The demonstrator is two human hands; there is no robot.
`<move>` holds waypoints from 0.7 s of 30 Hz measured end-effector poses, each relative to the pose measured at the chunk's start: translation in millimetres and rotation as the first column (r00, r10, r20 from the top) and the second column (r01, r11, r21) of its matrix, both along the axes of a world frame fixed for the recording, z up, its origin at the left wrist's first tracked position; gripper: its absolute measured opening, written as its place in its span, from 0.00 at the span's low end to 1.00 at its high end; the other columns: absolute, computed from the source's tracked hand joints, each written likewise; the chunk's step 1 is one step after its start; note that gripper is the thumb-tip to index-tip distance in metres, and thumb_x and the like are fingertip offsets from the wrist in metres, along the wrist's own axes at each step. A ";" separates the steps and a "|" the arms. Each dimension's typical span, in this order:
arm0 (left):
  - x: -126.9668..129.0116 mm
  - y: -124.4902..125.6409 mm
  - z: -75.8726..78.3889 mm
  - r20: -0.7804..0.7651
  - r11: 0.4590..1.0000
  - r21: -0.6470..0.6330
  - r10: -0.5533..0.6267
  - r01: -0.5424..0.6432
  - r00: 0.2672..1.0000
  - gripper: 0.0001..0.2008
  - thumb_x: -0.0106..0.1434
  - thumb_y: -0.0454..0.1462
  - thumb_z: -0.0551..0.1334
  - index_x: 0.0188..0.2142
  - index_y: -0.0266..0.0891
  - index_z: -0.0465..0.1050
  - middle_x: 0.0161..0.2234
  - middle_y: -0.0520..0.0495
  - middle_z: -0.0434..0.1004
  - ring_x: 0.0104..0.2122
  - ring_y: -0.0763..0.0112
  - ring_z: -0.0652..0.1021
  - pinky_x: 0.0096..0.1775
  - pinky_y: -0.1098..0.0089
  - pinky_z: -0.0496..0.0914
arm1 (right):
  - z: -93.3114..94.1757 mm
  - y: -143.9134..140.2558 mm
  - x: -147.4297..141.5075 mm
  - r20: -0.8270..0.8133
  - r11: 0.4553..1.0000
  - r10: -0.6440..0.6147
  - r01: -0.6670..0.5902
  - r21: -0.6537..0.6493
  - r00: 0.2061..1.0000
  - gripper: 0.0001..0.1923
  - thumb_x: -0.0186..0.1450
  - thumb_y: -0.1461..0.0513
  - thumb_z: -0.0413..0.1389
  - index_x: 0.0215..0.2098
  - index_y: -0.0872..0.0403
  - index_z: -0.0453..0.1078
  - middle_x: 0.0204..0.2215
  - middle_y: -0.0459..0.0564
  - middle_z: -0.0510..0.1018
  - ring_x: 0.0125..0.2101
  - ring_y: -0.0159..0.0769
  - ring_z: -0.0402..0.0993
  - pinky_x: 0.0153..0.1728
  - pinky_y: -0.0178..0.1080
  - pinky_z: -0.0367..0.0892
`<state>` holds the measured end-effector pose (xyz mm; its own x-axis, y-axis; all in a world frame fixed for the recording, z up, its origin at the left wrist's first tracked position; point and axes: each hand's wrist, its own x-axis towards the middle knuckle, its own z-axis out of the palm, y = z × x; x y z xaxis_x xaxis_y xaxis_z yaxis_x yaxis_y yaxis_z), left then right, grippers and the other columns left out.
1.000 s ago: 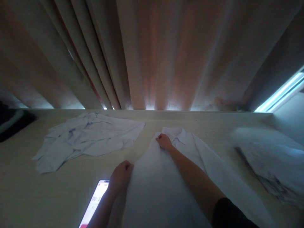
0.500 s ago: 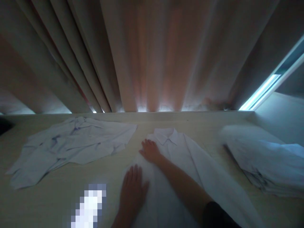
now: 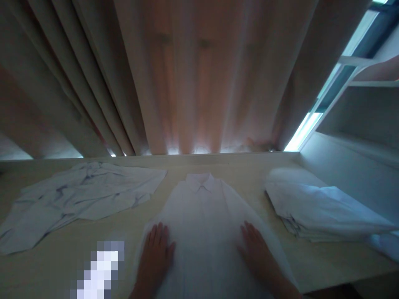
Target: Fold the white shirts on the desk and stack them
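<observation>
A white collared shirt (image 3: 202, 207) lies flat on the light wooden table (image 3: 243, 170), collar toward the curtain. My left hand (image 3: 156, 253) rests palm down on the shirt's left side, fingers spread. My right hand (image 3: 255, 249) lies flat on its right side, fingers apart as well. Neither hand grips the cloth.
A crumpled pale shirt (image 3: 77, 199) lies at the left. A stack of folded white shirts (image 3: 314, 207) sits at the right. A lit phone (image 3: 99, 270) lies near the front edge, left of my left hand. Curtains (image 3: 187, 74) hang behind; shelving (image 3: 358, 104) stands at the right.
My right hand moved from the collar area back to the shirt's lower right side. My left hand opened flat onto the shirt. The view shifted right.
</observation>
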<state>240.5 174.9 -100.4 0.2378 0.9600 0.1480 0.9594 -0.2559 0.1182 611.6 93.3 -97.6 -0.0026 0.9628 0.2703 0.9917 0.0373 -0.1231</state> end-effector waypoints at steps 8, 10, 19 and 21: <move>28.4 -105.6 4.9 -0.134 0.982 -0.162 0.076 -0.097 0.988 0.29 0.58 0.45 0.53 0.60 0.45 0.58 0.64 0.41 0.51 0.63 0.46 0.53 0.59 0.43 0.48 | -37.0 -61.5 15.7 0.109 0.989 0.146 -0.148 0.011 0.983 0.28 0.66 0.52 0.45 0.63 0.50 0.54 0.62 0.56 0.56 0.61 0.50 0.51 0.58 0.56 0.49; 32.4 -109.6 18.9 -0.137 0.982 -0.173 0.050 -0.073 0.989 0.29 0.60 0.47 0.51 0.60 0.43 0.57 0.64 0.39 0.49 0.63 0.46 0.50 0.60 0.43 0.45 | -34.5 -57.8 13.6 0.109 0.991 0.130 -0.131 0.000 0.986 0.28 0.66 0.51 0.45 0.62 0.51 0.55 0.62 0.58 0.57 0.61 0.51 0.51 0.58 0.57 0.47; 12.9 -173.6 31.8 -0.093 0.966 -0.192 0.160 -0.176 0.983 0.30 0.60 0.48 0.49 0.62 0.52 0.46 0.64 0.51 0.50 0.64 0.53 0.50 0.61 0.47 0.47 | -16.1 -120.6 3.2 0.061 0.988 0.147 -0.149 0.032 0.987 0.31 0.65 0.51 0.46 0.65 0.48 0.48 0.64 0.54 0.52 0.63 0.50 0.46 0.59 0.56 0.48; 7.2 -209.4 25.5 -0.097 0.952 -0.211 0.205 -0.222 0.974 0.31 0.58 0.48 0.50 0.61 0.60 0.43 0.62 0.57 0.55 0.62 0.50 0.55 0.59 0.43 0.52 | -30.9 -154.2 4.8 0.060 0.984 0.157 -0.161 0.081 0.986 0.34 0.65 0.52 0.47 0.66 0.47 0.42 0.64 0.52 0.51 0.62 0.50 0.49 0.57 0.54 0.53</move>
